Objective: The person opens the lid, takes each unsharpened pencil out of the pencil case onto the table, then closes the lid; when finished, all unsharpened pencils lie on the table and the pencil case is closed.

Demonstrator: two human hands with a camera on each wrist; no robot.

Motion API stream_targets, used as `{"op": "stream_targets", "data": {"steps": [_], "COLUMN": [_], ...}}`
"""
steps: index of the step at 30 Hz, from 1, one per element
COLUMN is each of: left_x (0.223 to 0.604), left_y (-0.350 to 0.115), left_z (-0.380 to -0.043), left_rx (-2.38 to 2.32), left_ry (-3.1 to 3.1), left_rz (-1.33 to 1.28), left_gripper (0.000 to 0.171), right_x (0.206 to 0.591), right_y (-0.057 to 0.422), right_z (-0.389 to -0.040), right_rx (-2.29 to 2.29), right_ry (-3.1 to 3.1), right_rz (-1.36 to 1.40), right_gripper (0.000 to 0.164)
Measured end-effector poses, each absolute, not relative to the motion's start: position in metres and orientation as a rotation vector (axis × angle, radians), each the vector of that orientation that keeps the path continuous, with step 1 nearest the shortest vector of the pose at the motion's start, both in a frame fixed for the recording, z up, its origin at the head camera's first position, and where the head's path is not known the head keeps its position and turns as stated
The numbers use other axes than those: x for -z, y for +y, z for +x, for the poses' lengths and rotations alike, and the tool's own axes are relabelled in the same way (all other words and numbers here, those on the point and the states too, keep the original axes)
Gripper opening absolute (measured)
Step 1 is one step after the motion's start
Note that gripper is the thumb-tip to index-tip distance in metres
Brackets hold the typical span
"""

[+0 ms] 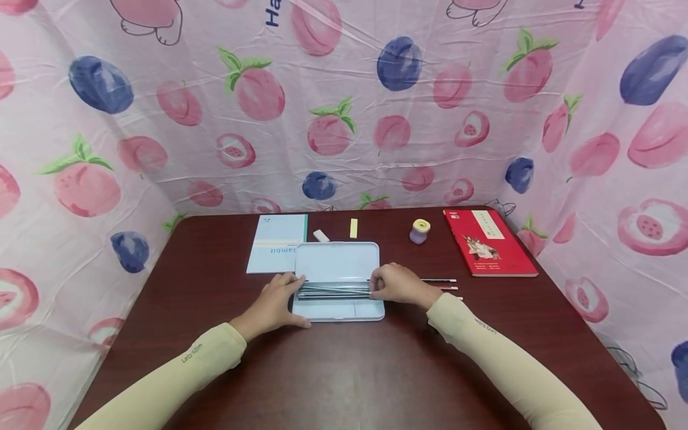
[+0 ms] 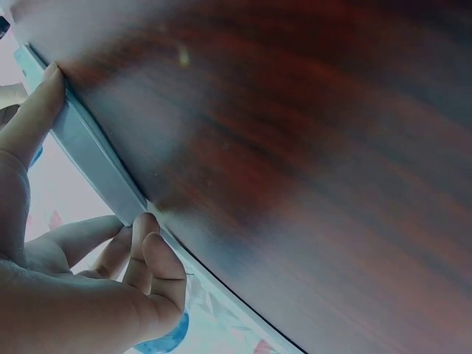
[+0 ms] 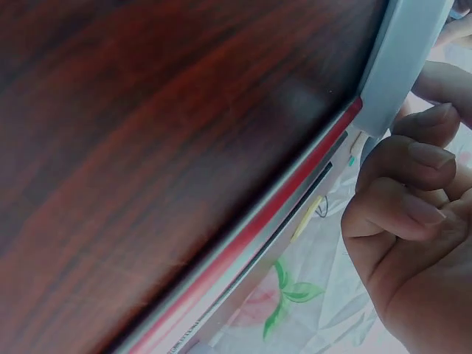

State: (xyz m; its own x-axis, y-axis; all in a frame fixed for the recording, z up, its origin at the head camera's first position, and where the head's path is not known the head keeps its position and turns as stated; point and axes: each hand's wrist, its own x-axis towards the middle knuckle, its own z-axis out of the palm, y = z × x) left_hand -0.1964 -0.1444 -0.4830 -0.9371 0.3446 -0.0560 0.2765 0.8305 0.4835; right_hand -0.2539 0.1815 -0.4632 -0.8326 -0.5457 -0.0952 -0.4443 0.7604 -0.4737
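Observation:
A pale blue pencil case (image 1: 337, 261) lies with its lid laid back on the dark table. Several thin pencils (image 1: 333, 291) lie lengthwise in its tray. My left hand (image 1: 272, 303) holds the case's left end, thumb at the front corner and fingers at the hinge side. From the left wrist, the hand (image 2: 88, 258) spans the case's side wall (image 2: 92, 158). With curled fingers my right hand (image 1: 398, 283) pinches a pencil at the right end of the tray; its fingertips are partly hidden. The right wrist view shows that hand (image 3: 413, 192) beside the case's corner (image 3: 402, 66).
Right of the case, several pencils (image 1: 439, 280) lie partly under my right forearm. Behind stand or lie a white eraser (image 1: 321, 236), a yellow strip (image 1: 353, 228) and a small yellow-and-purple object (image 1: 419, 232). A notebook (image 1: 271, 242) lies left, a red book (image 1: 491, 251) right.

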Motion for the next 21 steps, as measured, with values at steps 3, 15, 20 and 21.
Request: {"op": "stream_targets", "data": {"steps": [3, 15, 20, 21], "left_x": [0.482, 0.482, 0.483, 0.483], "left_y": [-0.144, -0.144, -0.144, -0.144], "left_z": [-0.197, -0.196, -0.197, -0.197], "left_rx": [-0.725, -0.737, -0.732, -0.734], "left_ry": [2.875, 2.876, 2.878, 2.878], "left_rz": [0.503, 0.496, 0.486, 0.487], "left_gripper": [0.111, 0.112, 0.112, 0.112], "right_x": [0.467, 0.47, 0.472, 0.472], "right_y": [0.185, 0.195, 0.203, 0.206], "right_z": [-0.255, -0.252, -0.253, -0.253], "right_rx": [0.672, 0.797, 0.913, 0.938], "right_ry": [2.721, 2.722, 2.714, 2.711], "right_rz": [-0.804, -0.891, -0.88, -0.868], "right_gripper": [0.01, 0.006, 0.005, 0.005]}}
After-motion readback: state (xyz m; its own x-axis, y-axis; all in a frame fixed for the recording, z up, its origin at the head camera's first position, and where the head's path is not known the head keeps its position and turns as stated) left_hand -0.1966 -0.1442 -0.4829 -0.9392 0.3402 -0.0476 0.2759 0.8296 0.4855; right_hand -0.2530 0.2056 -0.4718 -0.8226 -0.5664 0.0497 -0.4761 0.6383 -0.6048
